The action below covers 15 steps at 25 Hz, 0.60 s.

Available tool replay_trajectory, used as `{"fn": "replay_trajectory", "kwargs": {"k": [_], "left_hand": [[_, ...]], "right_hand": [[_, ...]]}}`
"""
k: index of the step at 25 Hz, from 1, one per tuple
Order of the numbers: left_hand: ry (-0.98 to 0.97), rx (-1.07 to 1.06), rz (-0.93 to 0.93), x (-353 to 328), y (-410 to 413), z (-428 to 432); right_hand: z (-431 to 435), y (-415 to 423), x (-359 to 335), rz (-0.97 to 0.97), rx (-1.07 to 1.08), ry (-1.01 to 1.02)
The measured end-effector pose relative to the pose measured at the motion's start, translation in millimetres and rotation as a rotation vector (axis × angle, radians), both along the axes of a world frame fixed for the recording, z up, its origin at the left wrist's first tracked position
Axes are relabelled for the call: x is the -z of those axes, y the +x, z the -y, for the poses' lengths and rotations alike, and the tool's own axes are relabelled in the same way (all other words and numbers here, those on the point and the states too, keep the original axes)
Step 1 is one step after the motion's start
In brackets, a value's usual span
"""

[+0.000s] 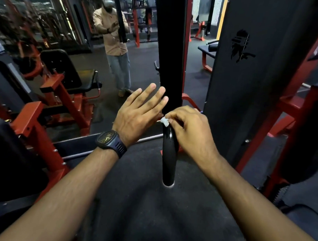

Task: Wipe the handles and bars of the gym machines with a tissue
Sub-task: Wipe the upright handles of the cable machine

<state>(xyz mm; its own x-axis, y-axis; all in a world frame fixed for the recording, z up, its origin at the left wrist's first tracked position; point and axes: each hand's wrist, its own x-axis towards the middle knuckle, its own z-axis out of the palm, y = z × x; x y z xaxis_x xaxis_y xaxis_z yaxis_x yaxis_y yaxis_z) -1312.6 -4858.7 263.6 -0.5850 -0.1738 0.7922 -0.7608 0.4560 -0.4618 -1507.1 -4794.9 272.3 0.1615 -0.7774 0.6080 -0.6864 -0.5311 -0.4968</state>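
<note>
A glossy black bar [168, 153] hangs upright in the middle of the view, its lower end at about waist height. My right hand [189, 132] pinches a small crumpled white tissue [165, 121] and presses it against the bar's left side. My left hand [139, 114], with a dark watch on its wrist, is held flat with straight fingers just left of the bar; its fingertips reach the bar's edge and it holds nothing.
A wall mirror [95, 67] ahead reflects a person standing and red gym machines. A red-framed machine with a black seat [66, 75] stands at the left. A tall black panel [246, 69] and red frame rise at the right. Dark rubber floor lies below.
</note>
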Motion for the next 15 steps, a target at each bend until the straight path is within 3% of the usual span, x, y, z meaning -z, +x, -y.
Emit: {"fn": "replay_trajectory", "kwargs": {"k": [6,11,15], "left_hand": [[-0.085,0.145,0.008,0.7,1.6,23.1],[-0.072,0.297,-0.049,9.0,3.1,41.6],[-0.042,0.395,-0.062,9.0,1.7,48.2]], "right_hand": [[-26.3,22.2,-10.6,-0.096,0.146,0.064],[-56.7,47.3,11.8,-0.216,0.304,-0.083],[-35.2,63.6,11.4,-0.486,0.455,-0.155]]}}
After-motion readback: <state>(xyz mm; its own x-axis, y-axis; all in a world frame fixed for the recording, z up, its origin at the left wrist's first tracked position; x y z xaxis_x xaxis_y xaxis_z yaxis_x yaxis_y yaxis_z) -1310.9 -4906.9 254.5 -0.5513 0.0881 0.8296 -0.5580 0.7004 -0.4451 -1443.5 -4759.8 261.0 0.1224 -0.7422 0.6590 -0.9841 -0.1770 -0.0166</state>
